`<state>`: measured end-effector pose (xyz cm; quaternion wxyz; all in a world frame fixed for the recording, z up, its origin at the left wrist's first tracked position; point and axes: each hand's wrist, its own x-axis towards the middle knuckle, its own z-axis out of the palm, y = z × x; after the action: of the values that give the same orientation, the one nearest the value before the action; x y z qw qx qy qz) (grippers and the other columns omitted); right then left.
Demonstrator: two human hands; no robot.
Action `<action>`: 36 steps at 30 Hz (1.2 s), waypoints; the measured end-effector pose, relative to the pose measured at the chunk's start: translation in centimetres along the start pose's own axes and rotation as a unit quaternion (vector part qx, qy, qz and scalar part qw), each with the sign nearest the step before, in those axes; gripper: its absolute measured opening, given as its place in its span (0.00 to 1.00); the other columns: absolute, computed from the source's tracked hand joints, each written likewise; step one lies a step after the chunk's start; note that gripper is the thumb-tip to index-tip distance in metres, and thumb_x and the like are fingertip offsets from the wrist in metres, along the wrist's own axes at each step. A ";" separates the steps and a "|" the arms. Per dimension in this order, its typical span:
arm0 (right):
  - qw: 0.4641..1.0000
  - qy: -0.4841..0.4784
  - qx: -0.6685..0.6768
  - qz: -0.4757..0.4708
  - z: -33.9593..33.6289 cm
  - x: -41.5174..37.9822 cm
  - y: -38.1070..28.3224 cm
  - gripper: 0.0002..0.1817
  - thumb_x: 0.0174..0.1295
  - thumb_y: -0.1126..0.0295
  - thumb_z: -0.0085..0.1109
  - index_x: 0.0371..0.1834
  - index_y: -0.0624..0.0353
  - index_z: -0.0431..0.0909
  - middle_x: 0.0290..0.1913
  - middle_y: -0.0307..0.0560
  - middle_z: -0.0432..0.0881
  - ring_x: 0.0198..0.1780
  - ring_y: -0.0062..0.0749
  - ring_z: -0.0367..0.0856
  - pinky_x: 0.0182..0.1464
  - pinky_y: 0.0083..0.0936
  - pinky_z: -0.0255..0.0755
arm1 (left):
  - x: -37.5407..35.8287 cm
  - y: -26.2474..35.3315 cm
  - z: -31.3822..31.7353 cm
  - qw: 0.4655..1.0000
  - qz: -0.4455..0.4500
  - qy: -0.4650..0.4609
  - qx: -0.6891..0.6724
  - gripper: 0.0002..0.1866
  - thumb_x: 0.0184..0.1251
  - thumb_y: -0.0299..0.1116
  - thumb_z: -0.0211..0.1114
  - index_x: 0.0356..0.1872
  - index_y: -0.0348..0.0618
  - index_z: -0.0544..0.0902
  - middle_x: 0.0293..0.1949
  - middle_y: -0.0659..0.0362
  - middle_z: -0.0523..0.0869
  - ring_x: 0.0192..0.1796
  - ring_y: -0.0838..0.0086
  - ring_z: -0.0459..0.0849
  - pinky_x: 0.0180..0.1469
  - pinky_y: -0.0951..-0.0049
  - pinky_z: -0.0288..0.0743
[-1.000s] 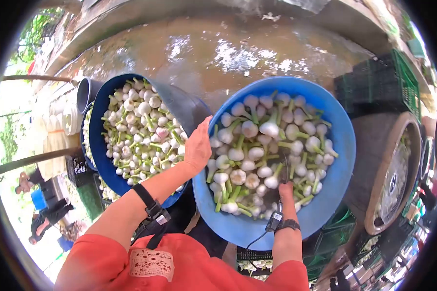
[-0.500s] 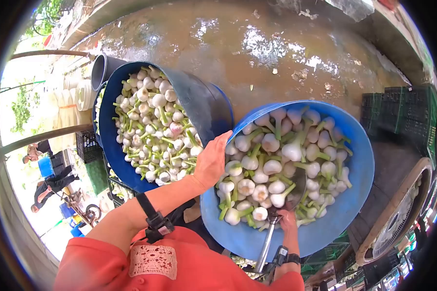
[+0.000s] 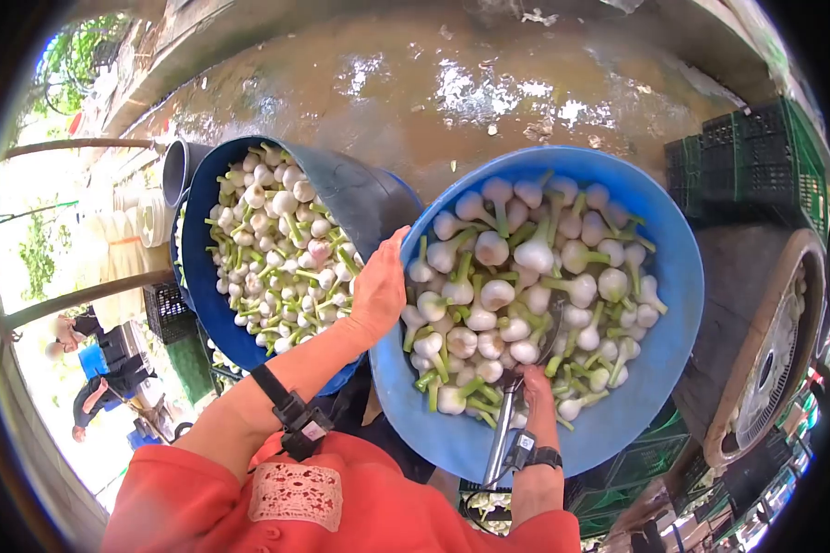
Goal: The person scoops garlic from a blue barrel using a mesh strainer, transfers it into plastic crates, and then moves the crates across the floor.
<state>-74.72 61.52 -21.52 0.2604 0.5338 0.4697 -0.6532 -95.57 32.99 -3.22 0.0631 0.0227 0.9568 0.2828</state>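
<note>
The fingers (image 3: 392, 253) of the left hand (image 3: 379, 288) lie flat and together over the left rim of the near blue basin (image 3: 669, 276), thumb side toward the bulbs, apparently steadying it. The right hand (image 3: 536, 385), low in the middle of the frame, is wrapped around the handle of a metal scoop (image 3: 505, 426) whose dark blade seems to be pushed in among the garlic bulbs (image 3: 516, 286); its fingers are closed on the handle, though the bulbs hide the blade's edge.

The bulbs, white with green stems, fill that basin at the centre right of the frame. Gripping the rim with one hand likely keeps the basin from sliding while the scoop digs.

Just to the left, touching or nearly so, a second blue tub (image 3: 194, 276) tilts toward the camera, packed with smaller bulbs. A grey pipe (image 3: 175, 170) stands behind it at the upper left. Brown water (image 3: 452, 83) fills the top of the frame. Green and black crates (image 3: 756, 157) stack at the upper right, and a round fan grille (image 3: 767, 359) lies at the lower right. Both wrists carry black straps. People stand at the far lower left.
</note>
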 end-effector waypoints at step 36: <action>0.995 0.006 0.083 -0.053 0.4 -7.0 -0.7 0.24 0.38 0.83 0.50 0.45 0.63 0.67 0.32 0.43 0.74 0.30 0.30 0.75 0.33 0.26 0.73 | -1.6 0.0 12.5 0.864 -0.074 -0.497 0.016 0.63 0.19 0.37 0.79 0.66 0.59 0.49 0.61 0.46 0.59 0.57 0.50 0.68 0.58 0.61 0.65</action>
<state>-73.46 60.31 -14.69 0.1780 0.5317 0.4431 -0.6995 -92.33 39.62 -13.48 0.5506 0.0908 0.8020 0.2130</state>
